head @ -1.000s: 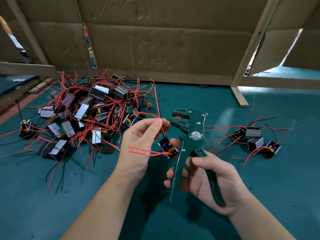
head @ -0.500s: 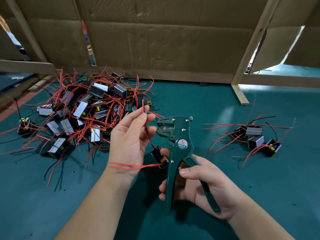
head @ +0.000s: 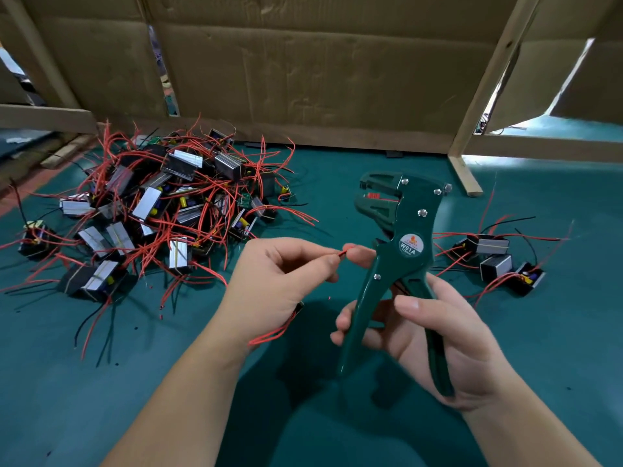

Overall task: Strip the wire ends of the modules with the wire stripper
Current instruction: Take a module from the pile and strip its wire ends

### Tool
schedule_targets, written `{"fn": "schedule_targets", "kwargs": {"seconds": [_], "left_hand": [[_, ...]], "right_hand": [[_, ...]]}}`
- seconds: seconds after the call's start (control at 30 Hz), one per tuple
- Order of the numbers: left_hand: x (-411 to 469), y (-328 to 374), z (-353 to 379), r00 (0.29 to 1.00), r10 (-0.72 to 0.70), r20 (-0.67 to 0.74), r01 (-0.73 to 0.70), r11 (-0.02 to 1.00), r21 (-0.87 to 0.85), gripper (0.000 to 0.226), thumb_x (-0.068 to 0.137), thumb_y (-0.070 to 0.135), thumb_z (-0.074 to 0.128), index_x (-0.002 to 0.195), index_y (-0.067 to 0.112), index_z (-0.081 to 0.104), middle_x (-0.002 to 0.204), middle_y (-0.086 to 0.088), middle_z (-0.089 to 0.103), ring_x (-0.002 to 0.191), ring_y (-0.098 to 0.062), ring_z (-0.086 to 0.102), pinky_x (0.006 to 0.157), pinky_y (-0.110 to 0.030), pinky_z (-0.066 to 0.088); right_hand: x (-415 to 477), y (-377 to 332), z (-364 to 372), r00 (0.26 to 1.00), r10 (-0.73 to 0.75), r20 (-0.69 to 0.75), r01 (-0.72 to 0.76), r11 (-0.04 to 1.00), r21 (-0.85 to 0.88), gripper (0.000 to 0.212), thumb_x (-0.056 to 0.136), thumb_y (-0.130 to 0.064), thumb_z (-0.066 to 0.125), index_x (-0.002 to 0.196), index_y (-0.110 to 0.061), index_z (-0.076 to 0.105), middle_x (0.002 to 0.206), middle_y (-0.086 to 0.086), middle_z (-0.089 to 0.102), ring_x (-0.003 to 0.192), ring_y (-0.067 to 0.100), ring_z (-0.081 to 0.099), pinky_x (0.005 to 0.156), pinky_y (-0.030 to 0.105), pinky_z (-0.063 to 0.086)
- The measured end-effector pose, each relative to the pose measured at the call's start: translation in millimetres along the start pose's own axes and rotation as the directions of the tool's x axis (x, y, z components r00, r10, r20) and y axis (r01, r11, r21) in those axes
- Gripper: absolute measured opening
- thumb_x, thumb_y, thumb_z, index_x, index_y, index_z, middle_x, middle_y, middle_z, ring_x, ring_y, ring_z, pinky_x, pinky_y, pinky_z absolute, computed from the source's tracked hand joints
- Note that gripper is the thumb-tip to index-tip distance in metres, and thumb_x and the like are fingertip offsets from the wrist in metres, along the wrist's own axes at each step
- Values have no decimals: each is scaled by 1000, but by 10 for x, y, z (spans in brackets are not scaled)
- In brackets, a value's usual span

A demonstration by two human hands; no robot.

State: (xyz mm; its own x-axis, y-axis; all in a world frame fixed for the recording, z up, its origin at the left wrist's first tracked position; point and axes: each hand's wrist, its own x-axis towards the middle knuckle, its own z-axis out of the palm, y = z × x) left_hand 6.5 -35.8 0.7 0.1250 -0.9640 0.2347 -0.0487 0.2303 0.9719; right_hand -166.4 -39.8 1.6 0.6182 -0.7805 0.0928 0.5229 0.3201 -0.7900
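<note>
My right hand (head: 428, 335) grips the handles of the green wire stripper (head: 397, 264), which stands upright with its jaws at the top, open and holding no wire. My left hand (head: 273, 288) pinches the end of a red wire (head: 342, 253) between thumb and forefinger, just left of the stripper's body. The module on that wire is mostly hidden under my left palm; its other red wires (head: 273, 332) hang out below the wrist.
A heap of modules with red and black wires (head: 151, 210) lies at the left on the green mat (head: 337, 426). Three modules (head: 495, 261) lie apart at the right. Cardboard walls (head: 320, 79) and a wooden post (head: 472, 129) close the back.
My left hand turned and now pinches a wire tip; the module that showed between my hands is tucked under the palm. The stripper rose and shifted right.
</note>
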Motion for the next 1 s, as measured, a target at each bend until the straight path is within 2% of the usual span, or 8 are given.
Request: {"fn": "schedule_targets", "kwargs": {"seconds": [0.2, 0.33, 0.53, 0.6, 0.73, 0.83, 0.93, 1.0], "left_hand": [[-15, 10, 27, 1000, 11, 6, -11, 1000, 24, 21, 81, 0, 69, 70, 16, 75, 64, -2, 71, 61, -5, 63, 63, -14, 49], [2, 14, 32, 996, 45, -79, -48, 998, -41, 15, 85, 0, 65, 79, 12, 73, 62, 6, 69, 47, 5, 52, 51, -5, 38], [11, 61, -36, 986, 130, -99, -143, 981, -135, 18, 81, 9, 62, 98, 7, 69, 54, 18, 62, 47, 10, 51, 52, -1, 36], [12, 79, -67, 985, 143, -94, -155, 979, -131, 23, 76, 14, 64, 96, 5, 70, 55, 17, 62, 46, 9, 50, 51, -1, 36], [25, 89, -121, 988, 126, -86, -138, 979, -149, 13, 73, 16, 66, 83, 8, 68, 60, 12, 65, 44, 5, 49, 49, -2, 35], [32, 95, -155, 988, 143, -64, -149, 983, -107, 4, 80, 12, 65, 82, 9, 66, 60, 15, 63, 46, 6, 50, 50, -2, 35], [44, 70, -192, 986, 158, -51, -159, 987, -27, 10, 89, 5, 60, 84, 13, 62, 56, 19, 56, 46, 5, 46, 50, -3, 33], [41, 63, -207, 986, 160, -35, -161, 987, -18, 9, 89, 7, 57, 85, 13, 62, 56, 18, 54, 47, 3, 45, 49, -4, 32]], "right_hand": [[-23, -6, -22, 999, 2, -40, -4, 999, -40, 69, 65, -18, 82, 126, 2, 55, 97, 28, 58, 82, 41, 62, 77, 55, 50], [-34, -29, -25, 999, 13, -43, -14, 1000, -23, 67, 65, -17, 82, 123, 3, 57, 92, 28, 58, 82, 41, 62, 77, 56, 50], [-66, -43, -14, 976, 73, 205, -93, 992, 91, 50, 84, -12, 65, 129, 5, 50, 125, 24, 55, 93, 41, 61, 82, 51, 49], [-54, -59, -30, 977, 133, 169, -148, 986, 80, 57, 79, -17, 70, 129, 4, 50, 117, 27, 58, 88, 40, 62, 81, 52, 49], [-52, -66, -102, 977, 187, -105, -201, 969, -146, 64, 58, -21, 83, 115, 0, 62, 91, 29, 62, 74, 40, 62, 72, 55, 52], [-63, -79, -96, 969, 242, -48, -245, 963, -107, 69, 59, -24, 85, 117, 2, 60, 90, 30, 61, 75, 41, 61, 72, 55, 51], [-91, -94, -68, 961, 270, 56, -264, 960, -91, 62, 68, -23, 80, 119, 3, 58, 91, 27, 61, 77, 40, 61, 74, 55, 50], [-102, -90, -56, 960, 274, 49, -267, 956, -118, 57, 68, -24, 81, 115, 1, 60, 89, 26, 62, 76, 40, 61, 72, 53, 50]]}}
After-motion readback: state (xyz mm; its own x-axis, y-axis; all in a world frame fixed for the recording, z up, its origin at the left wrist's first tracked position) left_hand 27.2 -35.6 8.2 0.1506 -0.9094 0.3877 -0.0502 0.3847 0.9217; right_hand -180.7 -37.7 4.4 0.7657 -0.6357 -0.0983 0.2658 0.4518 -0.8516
